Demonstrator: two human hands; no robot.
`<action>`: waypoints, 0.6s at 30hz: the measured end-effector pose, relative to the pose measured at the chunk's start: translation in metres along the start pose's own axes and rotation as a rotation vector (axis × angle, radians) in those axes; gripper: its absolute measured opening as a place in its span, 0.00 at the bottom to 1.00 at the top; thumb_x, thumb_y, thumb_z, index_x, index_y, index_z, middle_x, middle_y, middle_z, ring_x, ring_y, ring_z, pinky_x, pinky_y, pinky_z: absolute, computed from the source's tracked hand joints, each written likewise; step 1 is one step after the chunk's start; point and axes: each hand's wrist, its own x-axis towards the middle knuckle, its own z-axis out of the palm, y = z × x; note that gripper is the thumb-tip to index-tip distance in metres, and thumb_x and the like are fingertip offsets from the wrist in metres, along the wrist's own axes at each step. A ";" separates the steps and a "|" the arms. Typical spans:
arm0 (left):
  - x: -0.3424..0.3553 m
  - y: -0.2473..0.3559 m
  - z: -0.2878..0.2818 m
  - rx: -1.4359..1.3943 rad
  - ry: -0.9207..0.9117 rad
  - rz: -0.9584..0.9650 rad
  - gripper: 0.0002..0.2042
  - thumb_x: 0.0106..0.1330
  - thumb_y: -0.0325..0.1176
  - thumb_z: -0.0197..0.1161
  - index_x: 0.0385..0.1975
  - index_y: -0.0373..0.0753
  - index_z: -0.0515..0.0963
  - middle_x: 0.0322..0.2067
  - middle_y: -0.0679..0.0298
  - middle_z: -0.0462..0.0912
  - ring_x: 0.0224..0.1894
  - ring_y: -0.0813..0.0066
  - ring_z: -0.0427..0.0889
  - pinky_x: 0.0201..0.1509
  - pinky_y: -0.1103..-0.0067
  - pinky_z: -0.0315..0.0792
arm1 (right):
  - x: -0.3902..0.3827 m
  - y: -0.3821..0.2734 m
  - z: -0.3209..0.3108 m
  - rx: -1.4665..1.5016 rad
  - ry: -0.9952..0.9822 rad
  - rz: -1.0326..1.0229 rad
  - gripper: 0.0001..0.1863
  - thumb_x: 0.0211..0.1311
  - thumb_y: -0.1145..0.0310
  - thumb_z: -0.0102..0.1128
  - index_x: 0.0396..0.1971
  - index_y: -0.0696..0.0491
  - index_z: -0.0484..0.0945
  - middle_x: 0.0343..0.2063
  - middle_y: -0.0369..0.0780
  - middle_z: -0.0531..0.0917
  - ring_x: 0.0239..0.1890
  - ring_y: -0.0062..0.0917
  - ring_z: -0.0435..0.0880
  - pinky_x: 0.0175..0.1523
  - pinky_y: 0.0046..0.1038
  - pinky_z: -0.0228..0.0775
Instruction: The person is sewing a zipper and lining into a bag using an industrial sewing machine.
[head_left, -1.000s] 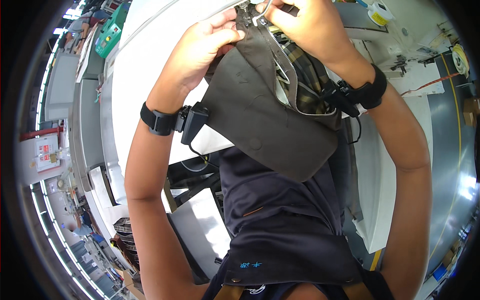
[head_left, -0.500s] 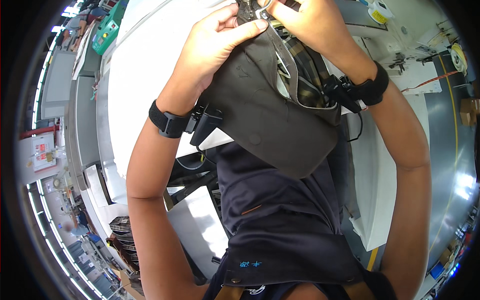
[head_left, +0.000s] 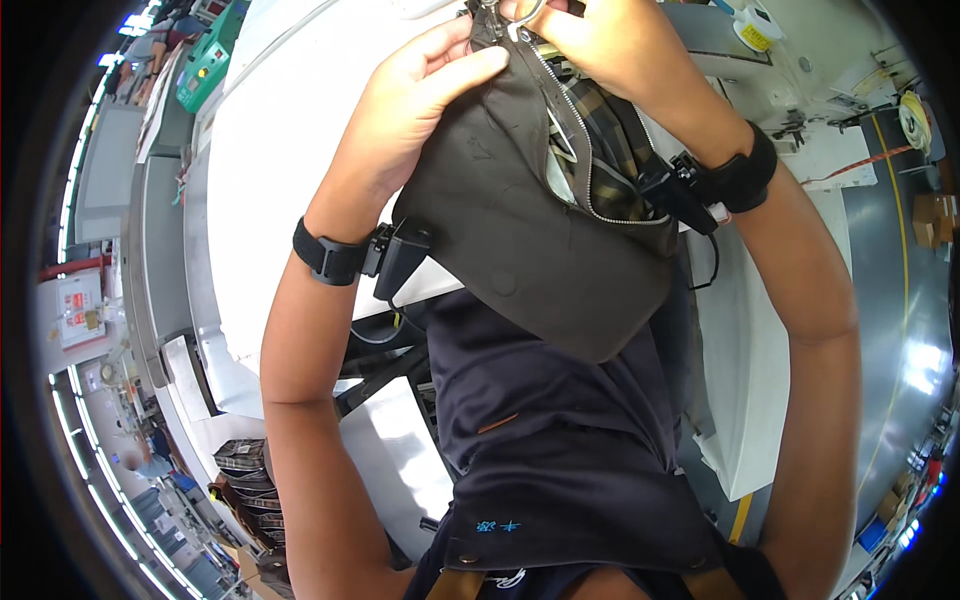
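Note:
A dark grey-brown fabric bag (head_left: 520, 215) slants from the far edge of the view down over my lap. Its silver-toothed zipper (head_left: 592, 190) gapes, showing a plaid lining and a white strip inside. My left hand (head_left: 425, 95) grips the bag's far left edge, thumb on top and fingers partly behind. My right hand (head_left: 610, 45) is curled over the far end of the zipper. A curved silver metal loop (head_left: 533, 14) sits in its fingers; the rest of that piece is hidden. Both wrists wear black straps with small black devices.
A white table (head_left: 285, 150) lies under the bag's far part and to the left. The green machine (head_left: 208, 60) stands at the far left; a white bottle (head_left: 755, 30) stands at the far right. Stacked plaid bags (head_left: 248, 480) lie low on the left. Cardboard boxes (head_left: 932, 220) are at the right.
My left thumb has drawn back a little to the left, away from the zipper. The right hand and its metal loop shifted slightly; the bag stays nearly in place.

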 end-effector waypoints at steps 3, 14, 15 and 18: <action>0.000 -0.002 -0.003 -0.089 0.083 -0.054 0.22 0.75 0.38 0.66 0.63 0.35 0.76 0.44 0.73 0.81 0.46 0.86 0.78 0.55 0.84 0.71 | 0.000 -0.003 -0.001 0.024 -0.031 0.029 0.13 0.65 0.67 0.65 0.26 0.62 0.81 0.18 0.48 0.79 0.20 0.34 0.72 0.31 0.36 0.66; 0.012 -0.008 0.002 0.255 0.221 0.201 0.17 0.75 0.41 0.67 0.27 0.33 0.83 0.22 0.78 0.74 0.27 0.89 0.67 0.32 0.86 0.61 | 0.001 -0.004 0.000 -0.047 0.005 0.031 0.16 0.64 0.66 0.67 0.22 0.61 0.80 0.16 0.49 0.76 0.17 0.38 0.72 0.29 0.39 0.64; 0.012 -0.009 0.002 0.244 0.223 0.184 0.18 0.75 0.41 0.67 0.25 0.33 0.81 0.22 0.78 0.73 0.26 0.90 0.66 0.31 0.86 0.61 | 0.001 -0.003 -0.001 -0.060 0.004 0.035 0.15 0.64 0.66 0.67 0.22 0.61 0.80 0.16 0.49 0.77 0.17 0.38 0.72 0.29 0.39 0.65; 0.011 -0.012 0.004 0.123 0.222 0.126 0.17 0.75 0.39 0.66 0.25 0.33 0.81 0.22 0.78 0.72 0.27 0.89 0.66 0.31 0.86 0.61 | -0.001 -0.003 -0.002 -0.067 0.011 0.024 0.14 0.63 0.67 0.67 0.22 0.62 0.81 0.17 0.50 0.79 0.18 0.40 0.76 0.30 0.39 0.67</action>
